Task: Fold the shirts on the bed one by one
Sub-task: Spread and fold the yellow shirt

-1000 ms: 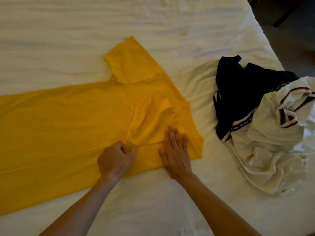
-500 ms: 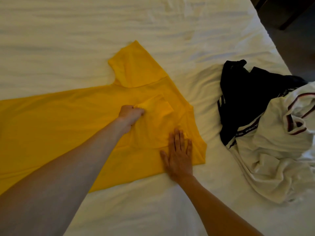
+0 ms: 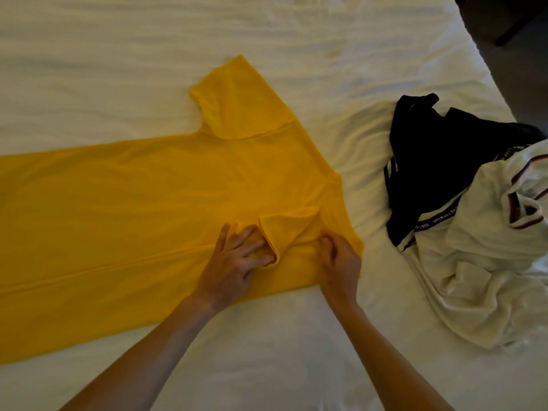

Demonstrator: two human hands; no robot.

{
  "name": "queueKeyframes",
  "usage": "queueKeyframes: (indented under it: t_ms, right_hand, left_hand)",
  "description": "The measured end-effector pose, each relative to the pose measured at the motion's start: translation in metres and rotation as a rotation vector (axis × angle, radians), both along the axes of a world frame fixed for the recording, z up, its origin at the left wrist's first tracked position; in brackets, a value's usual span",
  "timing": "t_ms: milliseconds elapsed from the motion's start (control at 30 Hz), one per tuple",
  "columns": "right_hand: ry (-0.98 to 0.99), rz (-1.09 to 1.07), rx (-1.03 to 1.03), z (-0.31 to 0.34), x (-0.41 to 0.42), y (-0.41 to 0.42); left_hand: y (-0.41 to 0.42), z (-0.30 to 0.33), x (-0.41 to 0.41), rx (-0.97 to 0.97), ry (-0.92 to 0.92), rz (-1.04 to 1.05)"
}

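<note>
I see the yellow shirt [image 3: 133, 209] lying flat on the bed [image 3: 118, 69], with its body going off the left edge of my view. One short sleeve [image 3: 240, 102] points up and away from me. The near sleeve [image 3: 284, 235] is folded in over the shirt and makes a little raised flap.

My left hand [image 3: 234, 262] rests on the shirt just left of that flap. Its fingers are spread and mostly straight, with the tips at the edge of the flap, pressing the cloth and not holding it. My right hand [image 3: 341, 262] sits on the shirt just right of the flap, near the shirt's right edge. Its fingers are curled and bunched on the yellow cloth, pinching it.

To the right, well apart from the yellow shirt, there is a heap of clothes. A black shirt [image 3: 444, 161] lies at the back, and a white shirt [image 3: 474, 277] with dark red stripes lies partly on top of it.

The bed has a white sheet with soft wrinkles all over. Past the bed's far right corner I see a dark floor [image 3: 522, 63]. The room is dim.
</note>
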State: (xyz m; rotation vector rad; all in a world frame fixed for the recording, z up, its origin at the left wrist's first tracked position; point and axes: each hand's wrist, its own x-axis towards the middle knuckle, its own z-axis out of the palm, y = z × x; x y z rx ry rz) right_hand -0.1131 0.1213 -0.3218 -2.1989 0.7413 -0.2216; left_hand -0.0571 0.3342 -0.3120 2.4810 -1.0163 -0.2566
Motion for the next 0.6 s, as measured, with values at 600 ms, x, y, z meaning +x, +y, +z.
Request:
queueKeyframes:
  t_ms: [600]
  right_hand:
    - [0.003,0.228,0.093,0.029,0.018,-0.003]
  left_hand:
    - [0.009,-0.018,-0.025,0.130,-0.132,0.016]
